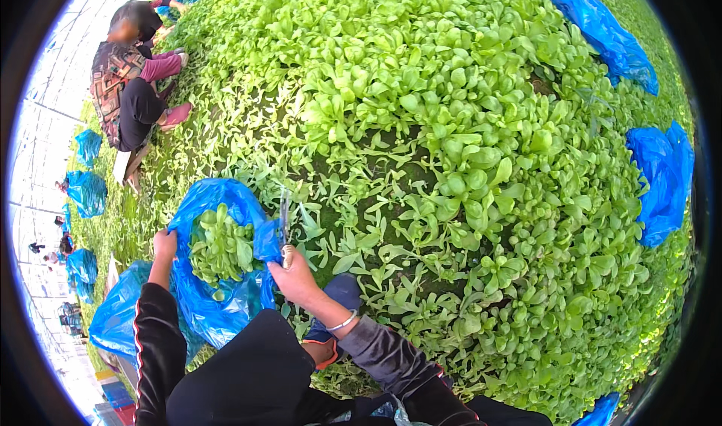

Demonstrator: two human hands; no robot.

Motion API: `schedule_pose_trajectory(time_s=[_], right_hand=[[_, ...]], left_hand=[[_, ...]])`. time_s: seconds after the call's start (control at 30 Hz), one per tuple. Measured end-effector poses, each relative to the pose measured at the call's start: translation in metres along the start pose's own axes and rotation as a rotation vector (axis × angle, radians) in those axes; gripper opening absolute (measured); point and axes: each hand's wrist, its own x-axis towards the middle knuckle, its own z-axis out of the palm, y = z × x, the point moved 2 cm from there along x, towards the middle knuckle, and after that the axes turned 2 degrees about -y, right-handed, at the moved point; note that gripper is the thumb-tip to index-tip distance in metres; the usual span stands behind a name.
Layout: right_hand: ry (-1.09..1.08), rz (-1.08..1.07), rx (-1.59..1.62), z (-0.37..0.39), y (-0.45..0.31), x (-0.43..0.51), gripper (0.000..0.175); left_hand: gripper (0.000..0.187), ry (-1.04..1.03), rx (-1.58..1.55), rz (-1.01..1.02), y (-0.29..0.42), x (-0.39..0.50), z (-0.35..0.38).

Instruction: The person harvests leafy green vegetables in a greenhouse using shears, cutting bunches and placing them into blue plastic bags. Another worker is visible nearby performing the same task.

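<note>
A blue plastic bag (219, 187) is spread wide in front of my left knee, and cut leafy greens (223, 248) lie inside it. My left hand (164, 245) grips the bag's rim on its left side. On the opposite side, my right hand (297, 278) pinches the rim while also holding scissors (284, 214). The scissor blades point away from me, beside a gathered fold of blue plastic. Part of the scissor handles is hidden in my fingers. Beyond my right hand, short cut stems and small plants (361, 228) cover the soil.
Dense, taller leafy plants (479, 116) fill the right and far side. Blue bags (663, 180) lie on them at the right edge. A filled blue bag (121, 313) stands at my left. A co-worker (121, 82) sits on a low stool at far left; more filled bags (87, 193) stand behind.
</note>
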Motion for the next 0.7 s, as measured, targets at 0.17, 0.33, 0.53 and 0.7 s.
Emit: schedule_pose_trajectory(time_s=[0.17,0.33,0.53,0.7], right_hand=[[-0.136,-0.101,0.062,0.05,-0.046,0.002,0.021],[-0.13,-0.17,0.24,0.043,-0.064,0.006,0.012],[0.001,0.049,0.365,-0.005,-0.045,0.02,0.024],[0.115,0.029,0.195,-0.028,-0.05,0.026,0.018]], left_hand=[[0.043,0.771,-0.129,0.099,-0.04,0.08,-0.153],[0.047,1.065,0.045,0.269,0.045,0.053,-0.256],[0.087,0.538,0.38,0.42,0.167,-0.011,-0.162],[0.024,0.208,0.29,1.317,0.212,-0.145,-0.073]])
